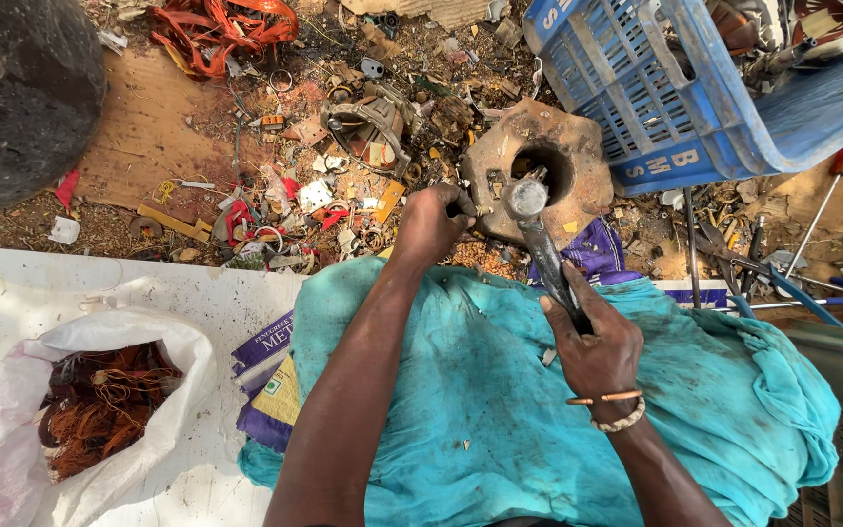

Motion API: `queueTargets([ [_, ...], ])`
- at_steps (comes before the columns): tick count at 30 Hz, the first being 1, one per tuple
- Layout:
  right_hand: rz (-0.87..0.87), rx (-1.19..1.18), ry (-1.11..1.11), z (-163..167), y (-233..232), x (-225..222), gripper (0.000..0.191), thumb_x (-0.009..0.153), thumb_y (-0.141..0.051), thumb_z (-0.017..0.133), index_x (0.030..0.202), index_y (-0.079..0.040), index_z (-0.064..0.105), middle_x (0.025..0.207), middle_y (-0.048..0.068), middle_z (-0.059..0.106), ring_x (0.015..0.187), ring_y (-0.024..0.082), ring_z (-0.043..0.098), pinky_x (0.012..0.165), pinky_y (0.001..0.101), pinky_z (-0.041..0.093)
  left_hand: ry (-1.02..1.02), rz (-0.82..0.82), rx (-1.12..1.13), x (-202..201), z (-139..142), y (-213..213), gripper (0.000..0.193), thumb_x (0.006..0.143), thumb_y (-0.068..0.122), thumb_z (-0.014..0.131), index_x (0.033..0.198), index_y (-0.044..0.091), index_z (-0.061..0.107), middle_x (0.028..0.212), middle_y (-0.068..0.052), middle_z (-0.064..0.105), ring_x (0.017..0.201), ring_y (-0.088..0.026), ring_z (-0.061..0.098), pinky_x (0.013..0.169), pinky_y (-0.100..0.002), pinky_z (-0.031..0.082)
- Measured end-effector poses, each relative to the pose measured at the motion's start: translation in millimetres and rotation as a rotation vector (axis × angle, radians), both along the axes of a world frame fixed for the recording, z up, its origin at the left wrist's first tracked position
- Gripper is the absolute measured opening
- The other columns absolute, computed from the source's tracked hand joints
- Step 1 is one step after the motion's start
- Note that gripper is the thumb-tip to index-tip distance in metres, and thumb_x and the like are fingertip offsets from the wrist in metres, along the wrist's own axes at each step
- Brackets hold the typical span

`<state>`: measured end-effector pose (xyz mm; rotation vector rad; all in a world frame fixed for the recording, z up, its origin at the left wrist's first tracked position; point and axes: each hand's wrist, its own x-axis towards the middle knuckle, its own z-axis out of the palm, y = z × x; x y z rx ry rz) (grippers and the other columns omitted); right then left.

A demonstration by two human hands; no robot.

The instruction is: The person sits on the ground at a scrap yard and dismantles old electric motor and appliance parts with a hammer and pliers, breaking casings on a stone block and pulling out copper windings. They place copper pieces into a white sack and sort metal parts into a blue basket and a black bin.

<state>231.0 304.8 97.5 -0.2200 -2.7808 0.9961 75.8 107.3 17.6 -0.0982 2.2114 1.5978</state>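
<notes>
Gripping a hammer (539, 229), right hand (592, 342); left hand (431, 224) closed on a small metal piece (475, 209).

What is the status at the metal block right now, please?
Right hand grips hammer, head over rusty metal block. Left hand pinches a small part against the block. Scrap litter all round; blue crate close behind.

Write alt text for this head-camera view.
A person's right hand grips a hammer over a rusty metal block on littered ground, while the left hand holds a small piece against it. A teal cloth covers the lap; a blue crate lies beyond.
</notes>
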Motion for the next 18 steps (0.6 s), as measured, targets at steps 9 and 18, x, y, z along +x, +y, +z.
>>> queueTargets([
  [9, -0.044, 0.051, -0.157, -14.4, -0.5, -20.2, 0.053, 0.090, -0.031, 0.081, 0.138, -0.014, 0.068, 0.106, 0.016, 0.079, 0.076, 0.024, 0.075, 0.070, 0.0363, 0.059, 0.304, 0.002, -0.060, -2.2, -17.0, 0.2, 0.013, 0.077, 0.000, 0.078, 0.086, 0.009, 0.079, 0.083, -0.007, 0.078, 0.073, -0.017, 0.076, 0.071, -0.035, 0.060],
  [18, -0.013, 0.020, -0.048, -20.3, -0.7, -9.2, 0.051, 0.088, -0.026, 0.082, 0.133, -0.007, 0.070, 0.103, 0.017, 0.077, 0.071, 0.018, 0.072, 0.064, 0.0351, 0.057, 0.048, 0.009, 0.007, -4.0, -24.1, 2.9, 0.007, 0.084, 0.003, 0.077, 0.089, 0.007, 0.076, 0.078, -0.009, 0.078, 0.065, -0.015, 0.073, 0.060, -0.034, 0.059],
])
